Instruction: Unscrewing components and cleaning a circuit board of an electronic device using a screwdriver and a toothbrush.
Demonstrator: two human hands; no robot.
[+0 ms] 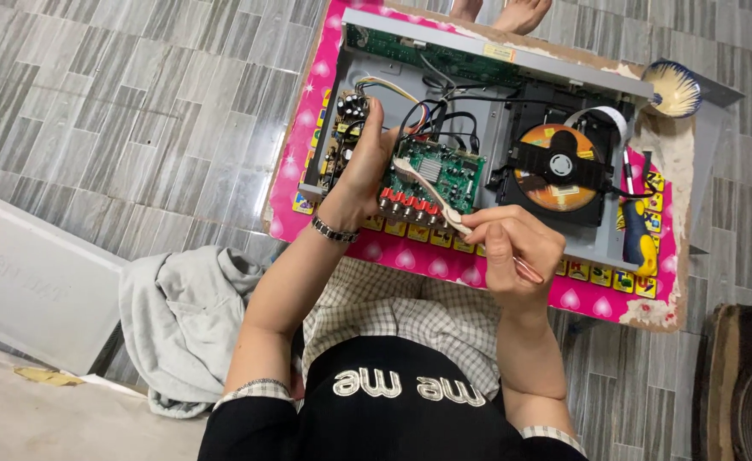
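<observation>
Green circuit board [431,175] lies inside the opened disc player [487,128], at twelve o'clock from the person. The left hand [363,166] grips its edge; the right hand [517,248] pinches a pale brush [431,195] across it. A screwdriver [634,226] lies at three o'clock.

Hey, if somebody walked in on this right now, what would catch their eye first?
Probably the opened disc player on the bright pink mat, its orange disc exposed at right. At centre, the left hand steadies the green circuit board while the right hand works a thin brush over it.
</observation>
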